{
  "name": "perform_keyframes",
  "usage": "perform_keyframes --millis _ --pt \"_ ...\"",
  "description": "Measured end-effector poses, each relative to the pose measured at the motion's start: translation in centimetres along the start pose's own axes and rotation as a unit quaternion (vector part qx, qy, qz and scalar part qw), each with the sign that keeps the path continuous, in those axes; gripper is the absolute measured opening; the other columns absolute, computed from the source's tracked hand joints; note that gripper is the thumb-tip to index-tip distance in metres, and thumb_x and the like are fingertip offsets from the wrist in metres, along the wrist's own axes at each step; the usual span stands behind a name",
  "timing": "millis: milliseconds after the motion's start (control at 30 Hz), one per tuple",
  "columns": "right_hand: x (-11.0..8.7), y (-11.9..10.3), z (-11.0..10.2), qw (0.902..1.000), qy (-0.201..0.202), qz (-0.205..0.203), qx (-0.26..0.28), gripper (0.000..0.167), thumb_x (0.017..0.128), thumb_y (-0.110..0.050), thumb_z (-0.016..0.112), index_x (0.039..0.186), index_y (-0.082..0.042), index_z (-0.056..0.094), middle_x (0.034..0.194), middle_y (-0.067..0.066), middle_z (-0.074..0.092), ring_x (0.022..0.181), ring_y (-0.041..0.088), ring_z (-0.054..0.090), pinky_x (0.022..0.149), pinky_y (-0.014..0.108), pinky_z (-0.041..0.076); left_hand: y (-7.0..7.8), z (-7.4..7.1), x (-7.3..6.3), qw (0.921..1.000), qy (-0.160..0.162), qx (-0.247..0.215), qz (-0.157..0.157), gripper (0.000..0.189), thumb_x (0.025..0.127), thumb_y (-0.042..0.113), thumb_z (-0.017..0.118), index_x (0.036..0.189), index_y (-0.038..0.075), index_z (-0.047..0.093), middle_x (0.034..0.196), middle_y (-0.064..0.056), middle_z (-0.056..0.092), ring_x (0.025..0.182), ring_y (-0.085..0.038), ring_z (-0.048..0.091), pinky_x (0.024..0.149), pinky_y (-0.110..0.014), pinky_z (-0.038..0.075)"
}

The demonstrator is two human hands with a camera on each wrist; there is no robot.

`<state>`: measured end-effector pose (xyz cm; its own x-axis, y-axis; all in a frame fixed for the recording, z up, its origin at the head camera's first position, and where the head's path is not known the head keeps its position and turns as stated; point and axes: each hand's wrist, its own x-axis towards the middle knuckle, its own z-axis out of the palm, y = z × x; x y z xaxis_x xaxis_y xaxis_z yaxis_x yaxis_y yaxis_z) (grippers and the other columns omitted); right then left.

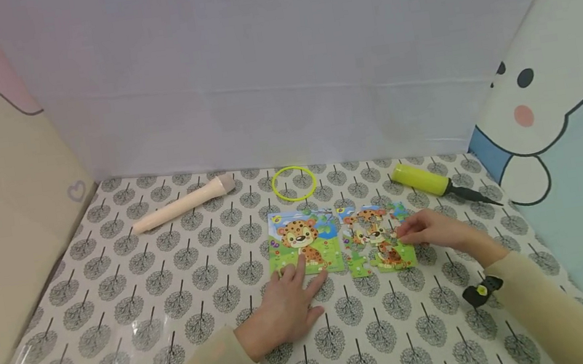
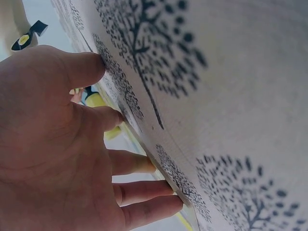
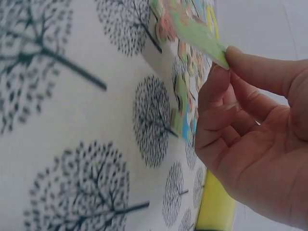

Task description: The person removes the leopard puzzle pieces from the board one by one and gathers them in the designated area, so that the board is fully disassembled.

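A picture card (image 1: 333, 254) of a cartoon leopard lies on the patterned cloth. My left hand (image 1: 287, 310) rests on its lower edge with the fingers spread. In the left wrist view those fingertips (image 2: 166, 199) touch along the card's thin edge. Just right of the card lies a jigsaw puzzle (image 1: 358, 267) of the same leopard, with gaps between its pieces. At the puzzle's right side is my right hand (image 1: 438, 230). Thumb and forefinger pinch a green puzzle piece (image 3: 204, 41), tilted up from the cloth in the right wrist view.
A pale, long tube with a grey end (image 1: 178, 211) lies at the back left. Behind the card is a yellow ring (image 1: 275, 192). A yellow hand pump (image 1: 420, 180) with a black nozzle lies at the back right. Printed curtains stand around the table.
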<state>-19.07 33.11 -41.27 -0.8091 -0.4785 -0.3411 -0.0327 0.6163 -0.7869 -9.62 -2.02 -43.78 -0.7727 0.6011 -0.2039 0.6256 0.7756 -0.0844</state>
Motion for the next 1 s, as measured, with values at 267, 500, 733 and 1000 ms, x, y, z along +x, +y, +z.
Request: perform_keyframes --millis 267,500,733,1000 --pt "-1.3 1.2 -0.6 0.9998 -0.006 0.014 -0.01 0.023 0.095 -0.013 0.061 0.106 0.006 0.064 0.085 0.01 0.064 0.066 0.023 0.049 0.057 0.037 0.045 0.1 -0.1 0.1 0.9999 -0.01 0.003 -0.001 0.067 0.096 0.06 0.033 0.154 0.029 0.019 0.153 -0.022 0.019 0.131 -0.034 0.034 0.102 -0.05 0.037" --pt "-1.0 1.4 -0.1 0.9961 0.031 -0.003 -0.082 0.016 0.093 -0.012 0.062 0.101 0.001 0.068 0.085 0.004 0.066 0.071 0.023 0.06 0.061 0.034 0.05 0.1 0.0 0.1 1.0 -0.003 0.002 0.0 0.067 0.096 0.06 0.034 0.154 0.028 0.019 0.153 -0.024 0.017 0.13 -0.035 0.035 0.101 -0.051 0.037" --pt "-0.9 1.3 -0.1 0.9941 0.036 -0.005 -0.102 0.013 0.093 -0.008 0.062 0.099 0.002 0.067 0.082 0.003 0.065 0.069 0.024 0.058 0.058 0.032 0.048 0.1 -0.1 0.1 0.9999 -0.009 0.013 0.001 0.068 0.096 0.06 0.032 0.154 0.028 0.018 0.153 -0.024 0.017 0.129 -0.034 0.036 0.101 -0.05 0.038" --pt "-0.8 1.2 0.1 0.9918 0.059 0.005 -0.113 0.013 0.093 -0.013 0.064 0.098 -0.001 0.067 0.084 0.004 0.064 0.073 0.023 0.059 0.063 0.036 0.048 0.1 0.0 0.1 0.9998 -0.012 0.015 0.0 0.067 0.096 0.06 0.032 0.154 0.029 0.018 0.153 -0.023 0.018 0.128 -0.034 0.036 0.1 -0.05 0.038"
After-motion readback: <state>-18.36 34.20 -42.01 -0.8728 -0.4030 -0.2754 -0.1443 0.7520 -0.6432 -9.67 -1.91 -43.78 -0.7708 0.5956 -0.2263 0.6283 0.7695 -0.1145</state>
